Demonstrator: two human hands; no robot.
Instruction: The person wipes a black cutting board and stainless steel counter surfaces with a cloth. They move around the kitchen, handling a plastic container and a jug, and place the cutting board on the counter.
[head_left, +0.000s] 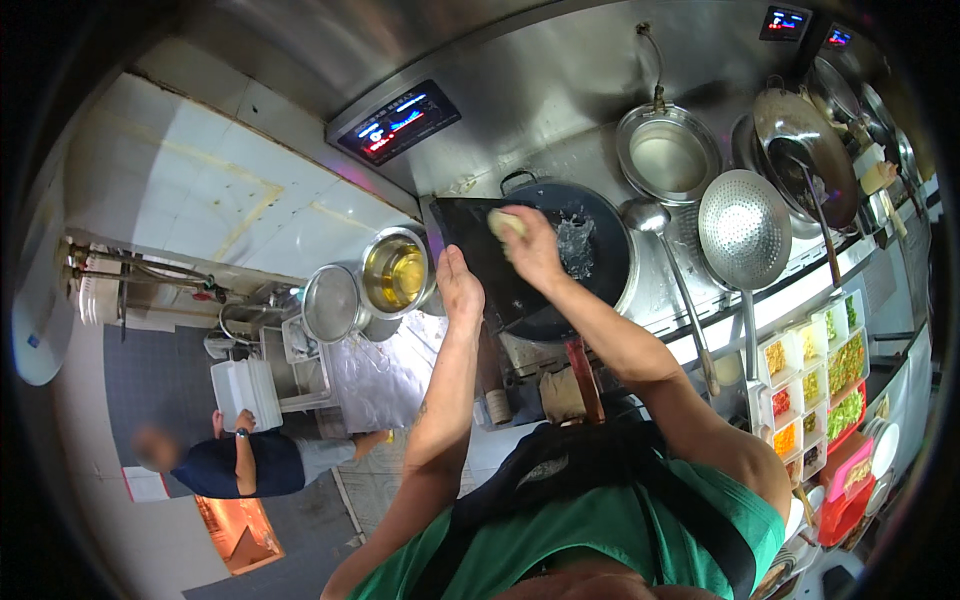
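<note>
My left hand (460, 285) is at the left edge of a flat dark panel (466, 229) and appears to grip it; some fingers are hidden. The panel overlaps the left side of a black wok (592, 307). Between the fingers of my right hand (534, 251) is a pale, sponge-like pad (507, 222), held against or just over the panel's face. Contact cannot be made out for certain. Clear water (576, 244) ripples in the wok. A reddish-brown handle (585, 379) points from the wok's near side towards my apron.
A pot of yellow oil (397, 270) and a mesh strainer (330, 304) stand left. Rightward are a water pot (667, 157), ladle (679, 281), perforated skimmer (745, 229), another wok (802, 142) and bins of chopped food (810, 382). A person (247, 461) holds white trays (245, 394).
</note>
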